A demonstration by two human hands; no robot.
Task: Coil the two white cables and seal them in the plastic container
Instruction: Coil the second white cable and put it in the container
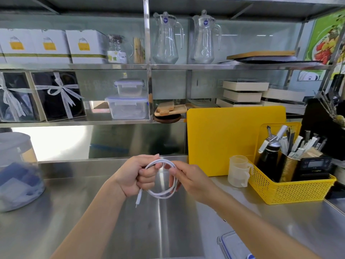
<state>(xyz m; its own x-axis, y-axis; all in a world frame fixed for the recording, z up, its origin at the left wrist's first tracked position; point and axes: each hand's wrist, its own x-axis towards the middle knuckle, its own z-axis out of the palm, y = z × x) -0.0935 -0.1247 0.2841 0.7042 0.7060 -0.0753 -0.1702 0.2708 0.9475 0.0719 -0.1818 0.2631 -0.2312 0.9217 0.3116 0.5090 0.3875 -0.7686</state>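
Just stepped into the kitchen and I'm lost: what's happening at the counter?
A person is coiling a white cable over the steel counter. The left hand clamps the loops in a fist, with one plug end dangling below it. The right hand pinches the other side of the coil, guiding it. A clear plastic container shows only partly at the bottom edge, by the right forearm. Only one cable is visible.

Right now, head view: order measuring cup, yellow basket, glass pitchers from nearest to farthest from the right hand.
1. Measuring cup: on the counter just right of the right hand.
2. Yellow basket: farther right, beyond the cup.
3. Glass pitchers: up on the top shelf, at the back.
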